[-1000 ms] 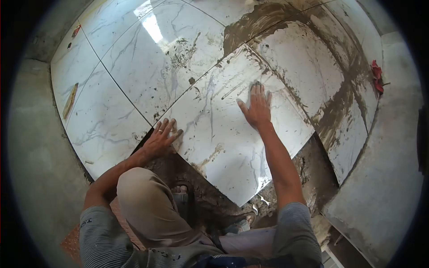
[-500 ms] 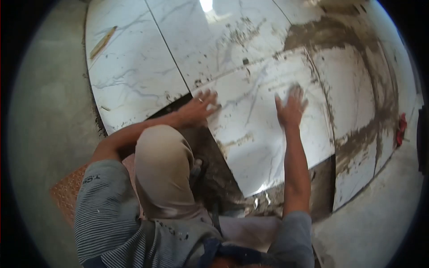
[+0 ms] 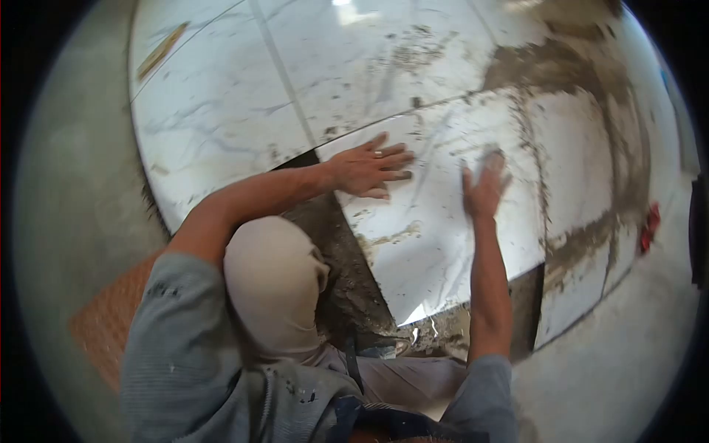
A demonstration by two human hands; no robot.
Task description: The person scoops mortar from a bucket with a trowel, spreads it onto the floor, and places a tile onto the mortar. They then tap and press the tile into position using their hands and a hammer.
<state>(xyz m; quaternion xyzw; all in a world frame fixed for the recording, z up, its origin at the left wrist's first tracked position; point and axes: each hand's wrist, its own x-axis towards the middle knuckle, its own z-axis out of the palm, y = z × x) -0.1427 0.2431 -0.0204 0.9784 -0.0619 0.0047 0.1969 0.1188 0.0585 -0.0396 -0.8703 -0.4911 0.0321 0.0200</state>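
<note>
A white marble-look floor tile (image 3: 436, 244) lies in front of me, smeared in places with wet mortar. My left hand (image 3: 369, 168), a ring on one finger, rests on the tile near its left edge with the fingers spread. Farther right on the same tile is my right hand (image 3: 485, 188), its fingers apart and the palm down. Neither hand holds anything. Dark mortar (image 3: 354, 280) shows along the tile's left side, beside my knee.
More marble-look tiles (image 3: 214, 111) extend ahead and to the left, with a wooden stick (image 3: 162, 52) on them. Mortar (image 3: 546, 66) is smeared over tiles at the far right. A red object (image 3: 650, 227) lies at the right. An orange-brown textured sheet (image 3: 111, 317) is at my left.
My left hand has moved right, from the tile's left edge farther onto its surface. The right hand stays at about the same spot on the tile. The view has shifted slightly.
</note>
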